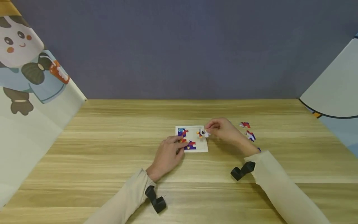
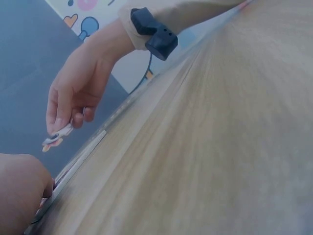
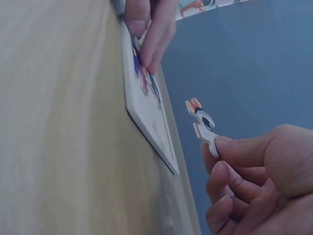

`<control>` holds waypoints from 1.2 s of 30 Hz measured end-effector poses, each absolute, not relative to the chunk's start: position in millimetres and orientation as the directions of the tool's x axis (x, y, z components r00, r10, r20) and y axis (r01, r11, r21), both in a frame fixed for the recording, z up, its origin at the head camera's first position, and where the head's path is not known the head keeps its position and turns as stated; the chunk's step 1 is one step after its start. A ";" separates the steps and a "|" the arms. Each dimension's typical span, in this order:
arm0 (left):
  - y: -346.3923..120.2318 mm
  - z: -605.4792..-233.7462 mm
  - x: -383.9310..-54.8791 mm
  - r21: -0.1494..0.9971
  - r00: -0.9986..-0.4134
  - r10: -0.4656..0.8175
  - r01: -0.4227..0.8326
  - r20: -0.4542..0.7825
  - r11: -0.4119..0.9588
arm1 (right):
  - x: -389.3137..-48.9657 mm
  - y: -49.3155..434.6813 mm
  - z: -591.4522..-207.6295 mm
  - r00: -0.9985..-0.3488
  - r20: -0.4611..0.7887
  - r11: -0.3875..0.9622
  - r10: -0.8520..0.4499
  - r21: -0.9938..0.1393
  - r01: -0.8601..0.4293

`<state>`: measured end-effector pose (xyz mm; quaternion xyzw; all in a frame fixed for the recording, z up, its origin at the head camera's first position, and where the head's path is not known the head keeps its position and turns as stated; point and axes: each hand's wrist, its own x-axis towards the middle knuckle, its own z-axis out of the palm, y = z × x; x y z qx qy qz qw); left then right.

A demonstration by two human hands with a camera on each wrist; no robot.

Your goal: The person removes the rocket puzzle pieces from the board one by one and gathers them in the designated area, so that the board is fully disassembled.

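White tray point(image 1: 193, 135) on counter point(image 1: 117, 137); contents: fitted pieces point(image 1: 192, 145) along left and near edges, pale base exposed elsewhere. Left hand point(image 1: 167, 153): fingers extended, resting on the fitted pieces. Right hand point(image 1: 225, 130): pinching a puzzle piece point(image 3: 207, 123), held above tray's right side. Loose pieces point(image 1: 250, 136) on counter, right of tray.

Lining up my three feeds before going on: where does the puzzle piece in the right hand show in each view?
Head: puzzle piece, right of and below center, pinched by the right hand.
Left wrist: puzzle piece at left, slightly below mid-height.
Right wrist: puzzle piece right of center, near mid-height.
Shared landmark: the white tray, touched by the left hand.
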<state>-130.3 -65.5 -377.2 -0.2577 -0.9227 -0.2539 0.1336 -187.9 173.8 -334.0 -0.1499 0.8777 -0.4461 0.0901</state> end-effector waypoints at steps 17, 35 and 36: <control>-68.5 -377.3 -127.4 0.416 -0.823 0.392 0.552 0.410 0.723 | -181.8 206.0 -314.3 -0.948 -0.047 0.584 -0.313 -0.797 -0.153; -65.5 -379.2 -128.7 0.412 -0.822 0.395 0.553 0.409 0.724 | -176.1 235.0 -307.5 -0.962 -0.065 0.600 -0.264 -0.792 -0.111; -65.6 -379.0 -128.7 0.415 -0.823 0.395 0.553 0.408 0.723 | -175.9 236.1 -308.2 -0.962 -0.065 0.602 -0.265 -0.790 -0.113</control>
